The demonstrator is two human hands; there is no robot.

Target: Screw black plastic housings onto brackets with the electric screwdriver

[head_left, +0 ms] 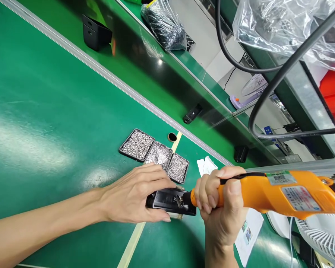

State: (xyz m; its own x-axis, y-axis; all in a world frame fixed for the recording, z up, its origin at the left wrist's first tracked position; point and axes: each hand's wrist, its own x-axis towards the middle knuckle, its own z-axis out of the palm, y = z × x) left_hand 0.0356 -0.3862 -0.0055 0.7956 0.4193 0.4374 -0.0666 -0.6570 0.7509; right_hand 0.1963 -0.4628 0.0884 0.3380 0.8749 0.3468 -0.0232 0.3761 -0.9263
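Observation:
My right hand [223,201] is wrapped round an orange electric screwdriver [256,193], held nearly level. Its dark nose reaches into a black plastic housing [170,199], where a small metal part shows by the tip; the bit's exact contact is hidden. With thumb and fingers on opposite sides, my left hand [139,193] grips the left end of this housing. Beneath it, a pale block partly shows. Just beyond my left fingers lie three shallow black trays of small metal pieces: a left tray [137,144], a middle tray [158,153] and a right tray [177,168].
A small round black-topped item [172,137] lies behind the trays. Past the metal rail [100,74], black housings [96,33] sit on a green conveyor belt. A thick black cable [256,100] loops above at right. White fans [324,234] and a printed sheet [249,234] lie lower right.

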